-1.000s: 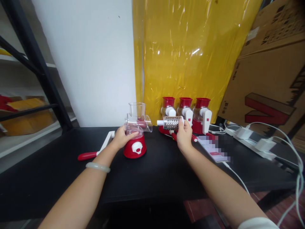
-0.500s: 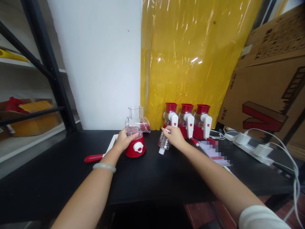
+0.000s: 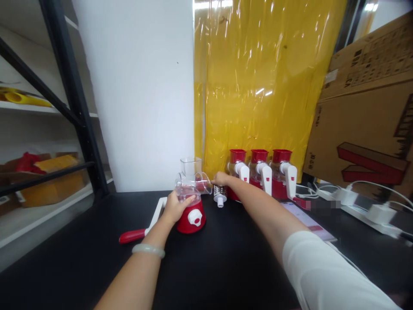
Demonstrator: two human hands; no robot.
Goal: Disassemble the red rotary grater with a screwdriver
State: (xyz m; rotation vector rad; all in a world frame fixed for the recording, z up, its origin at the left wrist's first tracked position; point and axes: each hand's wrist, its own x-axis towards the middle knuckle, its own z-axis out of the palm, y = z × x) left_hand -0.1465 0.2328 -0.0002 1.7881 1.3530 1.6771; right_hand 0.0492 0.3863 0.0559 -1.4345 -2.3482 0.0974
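Observation:
A rotary grater with a red base [image 3: 191, 217] and a clear drum housing [image 3: 192, 181] stands on the black table [image 3: 97, 258]. My left hand [image 3: 176, 206] is wrapped round its clear body just above the base. A metal grating drum [image 3: 220, 193] hangs upright, white tip down, just right of the grater. My right hand [image 3: 221, 178] grips the drum's top from above, fingers closed. A white crank with a red handle [image 3: 132, 235] lies on the table left of the grater.
Three assembled red and white graters [image 3: 263, 176] stand in a row before a yellow plastic sheet [image 3: 258, 86]. Cardboard boxes [image 3: 364, 120] lean at the right, above a power strip with chargers [image 3: 364, 211]. A paper sheet [image 3: 309, 221] lies nearby. A black shelf rack [image 3: 74, 107] rises at the left.
My right hand carried the metal drum from level beside the grater's mouth down to the table, then back toward the row of graters, now upright. My left hand stayed on the grater.

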